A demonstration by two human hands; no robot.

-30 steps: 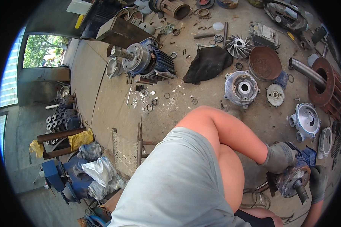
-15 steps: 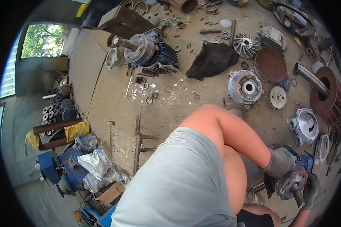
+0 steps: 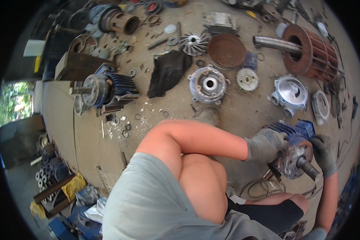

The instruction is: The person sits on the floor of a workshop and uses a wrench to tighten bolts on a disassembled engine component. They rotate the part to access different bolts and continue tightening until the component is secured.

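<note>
A blue electric motor (image 3: 295, 154) with a rusty round flange and a bare steel shaft stands at the lower right, its shaft pointing toward the lower right. My left hand (image 3: 267, 147), in a grey glove, rests against its left side with fingers curled over the upper edge of the housing. On the opposite side my right hand (image 3: 324, 154), also gloved, grips the motor beside its blue terminal box (image 3: 305, 129). Some fingers of both hands are hidden behind the motor and its flange. A hand tool and a cable (image 3: 255, 186) lie below the motor.
Beyond the motor lie silver-blue end covers (image 3: 291, 95), a rusty cage-like rotor with a steel shaft (image 3: 308, 52), a fan wheel (image 3: 193, 43), a rusty round pan (image 3: 227, 51) and a black cloth (image 3: 170, 73). Another blue motor (image 3: 108, 89) stands at the left.
My view has swung to the right, so the floor parts sit farther left in it. Both hands stay on the motor, which shows more fully now.
</note>
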